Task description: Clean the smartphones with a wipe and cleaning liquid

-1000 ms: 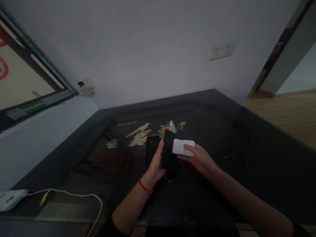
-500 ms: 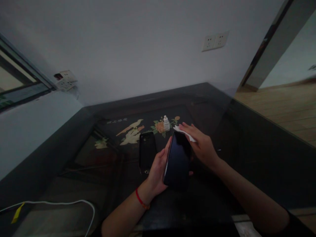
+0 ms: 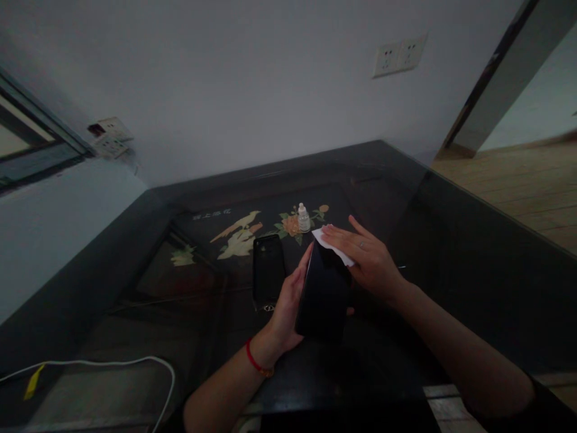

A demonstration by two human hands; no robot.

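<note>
White cloth [image 3: 333, 248] in right hand [image 3: 374, 260], on phone [image 3: 322, 294], one finger [image 3: 359, 227] now raised

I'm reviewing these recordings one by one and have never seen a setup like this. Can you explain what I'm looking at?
There is no machine here: a person works bare-handed. Every picture comes from one camera worn on the head, looking forward and down. The left hand holds a dark smartphone. The right hand lies over a folded white cloth at its upper end; the thumb is hidden. On the black table, a black phone case lies left of the smartphone, and a small white-capped bottle stands beyond, beside a flower picture. A white cable lies at lower left.
</note>
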